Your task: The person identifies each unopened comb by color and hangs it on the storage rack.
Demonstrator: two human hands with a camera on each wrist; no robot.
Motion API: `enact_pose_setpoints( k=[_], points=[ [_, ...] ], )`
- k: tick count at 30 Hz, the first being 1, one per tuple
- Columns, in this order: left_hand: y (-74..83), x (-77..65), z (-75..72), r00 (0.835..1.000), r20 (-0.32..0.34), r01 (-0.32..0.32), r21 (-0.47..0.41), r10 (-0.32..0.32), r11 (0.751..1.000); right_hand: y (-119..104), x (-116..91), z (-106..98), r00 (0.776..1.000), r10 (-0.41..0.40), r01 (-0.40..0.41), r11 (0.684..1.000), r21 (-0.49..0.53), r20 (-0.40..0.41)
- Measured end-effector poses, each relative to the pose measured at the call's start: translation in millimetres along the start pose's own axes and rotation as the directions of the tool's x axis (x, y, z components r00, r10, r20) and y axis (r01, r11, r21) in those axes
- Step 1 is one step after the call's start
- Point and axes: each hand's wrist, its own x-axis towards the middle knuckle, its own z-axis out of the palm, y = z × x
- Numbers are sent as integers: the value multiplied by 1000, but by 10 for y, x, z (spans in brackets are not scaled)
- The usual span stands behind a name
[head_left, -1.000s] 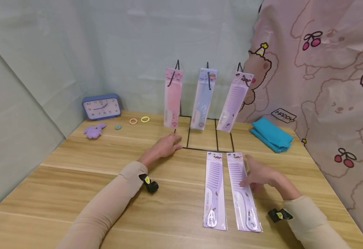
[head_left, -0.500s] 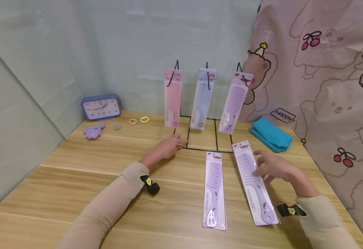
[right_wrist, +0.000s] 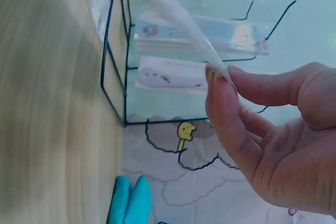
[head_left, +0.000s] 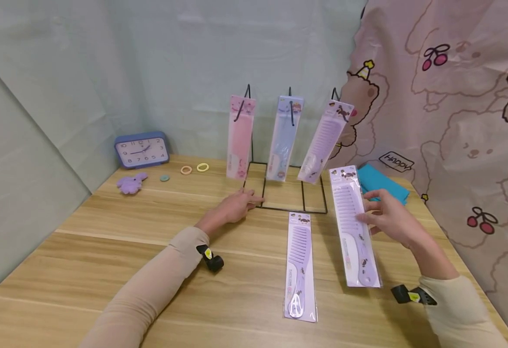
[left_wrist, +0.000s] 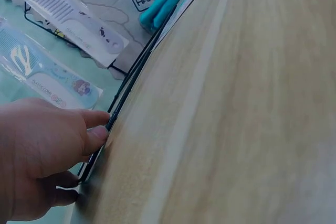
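My right hand (head_left: 390,217) pinches a packaged purple comb (head_left: 353,232) by its side edge, between thumb and fingertips. The pack is raised over the table, top end up, and shows edge-on in the right wrist view. A second packaged purple comb (head_left: 299,266) lies flat on the table to its left. My left hand (head_left: 235,205) is at the front left corner of a black wire rack (head_left: 295,210), fingertips touching its base wire in the left wrist view. From the rack's hooks hang pink (head_left: 241,137), blue (head_left: 285,137) and purple (head_left: 325,141) comb packs.
A folded teal cloth (head_left: 382,183) lies right of the rack, partly behind my right hand. Toward the back left are a blue clock (head_left: 142,149), a purple toy-like piece (head_left: 132,183), and small rings, one yellow (head_left: 202,167). Curtains stand behind the wooden table (head_left: 184,299).
My right hand has lifted the right-hand comb pack off the table and moved it right and up toward the rack's height. The hanging packs sway slightly. My left hand has barely moved.
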Motion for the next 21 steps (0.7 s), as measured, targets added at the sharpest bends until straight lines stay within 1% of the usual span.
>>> enact_pose_setpoints(
  k=[4, 6, 9, 12, 16, 19, 21],
  points=[
    [-1, 0, 2, 1000, -4, -3, 2, 3, 1000, -96, -29, 0, 996, -53, 54, 998, 18, -66],
    [-3, 0, 2, 1000, -6, -4, 0, 4, 1000, -147, -46, 0, 989, -96, 97, 995, 7, -111],
    [-10, 0, 7, 1000, -5, -3, 0, 3, 1000, -222, -61, 5, 970, -164, 167, 986, 0, -181],
    [-12, -5, 6, 1000, -4, -9, 4, 9, 1000, -300, -58, 16, 942, -226, 233, 972, -1, -249],
    [-7, -12, 1, 1000, -12, -17, 3, 17, 1000, -387, -29, 30, 906, -277, 293, 956, 4, -320],
    [-9, -11, 0, 1000, -18, -17, 4, 18, 1000, -437, -2, 42, 892, -292, 319, 948, 21, -345],
    [-7, -7, -3, 1000, -20, -20, 6, 21, 1000, -466, 7, 50, 888, -298, 329, 944, 32, -349]
  ],
)
